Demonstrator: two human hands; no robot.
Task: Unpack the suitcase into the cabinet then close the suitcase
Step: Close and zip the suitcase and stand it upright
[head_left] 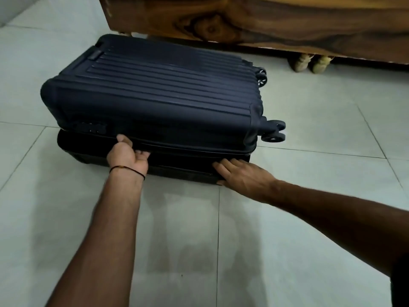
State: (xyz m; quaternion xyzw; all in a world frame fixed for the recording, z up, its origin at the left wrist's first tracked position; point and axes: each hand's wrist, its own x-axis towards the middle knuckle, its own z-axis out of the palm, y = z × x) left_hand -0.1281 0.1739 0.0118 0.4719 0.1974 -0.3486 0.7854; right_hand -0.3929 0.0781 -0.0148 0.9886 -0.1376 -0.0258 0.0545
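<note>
A dark navy ribbed hard-shell suitcase (155,89) lies flat on the tiled floor, its lid down over the lower half with a thin gap along the near seam. My left hand (127,155) grips the lid's near edge, thumb on top and fingers tucked under the seam. My right hand (241,173) lies flat with straight fingers against the near side of the lower half, toward the wheel end. A wooden cabinet (254,21) stands behind the suitcase. Nothing inside the suitcase is visible.
Two pairs of black wheels (274,131) stick out at the suitcase's right end. A pair of beige shoes (309,63) sits under the cabinet's lower edge. Pale floor tiles (199,240) surround the suitcase.
</note>
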